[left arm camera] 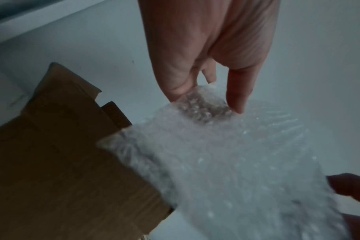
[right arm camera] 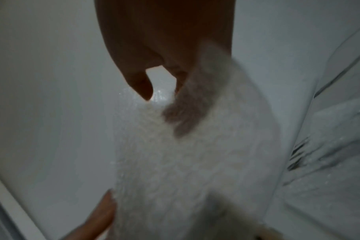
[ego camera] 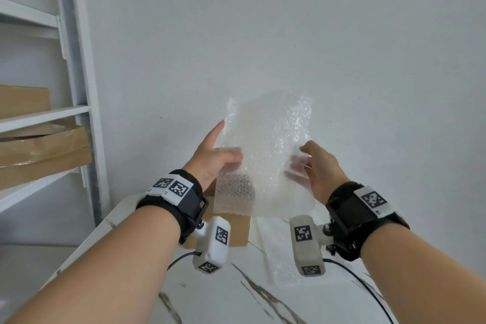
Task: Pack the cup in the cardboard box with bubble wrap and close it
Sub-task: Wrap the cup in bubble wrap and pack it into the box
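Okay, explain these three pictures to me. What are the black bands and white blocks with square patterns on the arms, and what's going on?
There is no machine here, only a person's two bare arms. Black bands strap on the left wrist camera and the right wrist camera; the square patterns are printed markers. The large picture comes from a camera on the person's head. The two dim ones look along each hand from the wrist cameras. The left hand and the right hand each pinch a side of a sheet of bubble wrap, holding it up in the air. Below it a cardboard box stands on a white marbled table. More flat boxes lie on a shelf at the left. No cup shows anywhere.
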Demonstrator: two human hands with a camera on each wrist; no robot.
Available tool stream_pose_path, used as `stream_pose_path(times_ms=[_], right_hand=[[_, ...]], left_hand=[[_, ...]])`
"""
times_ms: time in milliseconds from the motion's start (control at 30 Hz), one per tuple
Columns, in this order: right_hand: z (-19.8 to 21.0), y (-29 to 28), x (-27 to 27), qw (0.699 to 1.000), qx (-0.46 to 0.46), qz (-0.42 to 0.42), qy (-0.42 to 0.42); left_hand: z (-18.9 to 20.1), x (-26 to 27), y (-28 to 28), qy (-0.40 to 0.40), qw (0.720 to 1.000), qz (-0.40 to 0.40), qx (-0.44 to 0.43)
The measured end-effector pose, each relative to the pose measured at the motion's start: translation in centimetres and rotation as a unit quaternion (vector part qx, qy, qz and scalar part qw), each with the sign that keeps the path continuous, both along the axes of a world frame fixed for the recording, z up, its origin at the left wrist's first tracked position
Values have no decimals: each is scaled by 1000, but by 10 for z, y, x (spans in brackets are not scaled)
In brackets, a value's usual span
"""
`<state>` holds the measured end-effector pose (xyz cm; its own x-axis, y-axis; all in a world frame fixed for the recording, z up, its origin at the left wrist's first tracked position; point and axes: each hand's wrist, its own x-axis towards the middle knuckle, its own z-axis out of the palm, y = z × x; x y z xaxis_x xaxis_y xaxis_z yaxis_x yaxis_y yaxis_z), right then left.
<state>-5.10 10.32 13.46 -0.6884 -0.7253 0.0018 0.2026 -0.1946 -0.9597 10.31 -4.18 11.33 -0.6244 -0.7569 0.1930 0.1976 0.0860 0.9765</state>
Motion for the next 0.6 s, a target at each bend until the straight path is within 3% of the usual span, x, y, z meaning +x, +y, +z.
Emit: stream_pose_path(times_ms=[67,167,333,400,600], right_hand=[[-11,-2,-4,996,45,-30,74],[-23,-3,-10,986,42,-58,148],[-24,-1,-13,965,85,78,234],[-25,-3,-14,952,115,96,268],[-20,-4,-16,915,142,-5,378]], left_hand=[[-1,6,-4,-13,999,19,-27],[-5,12,-9,-43,997,39,-59],[-5,20,-8,-97,989,49,-98],[-3,22,-9,-117,987,54,-97],[3,24,-8,-216,954,106,-182]])
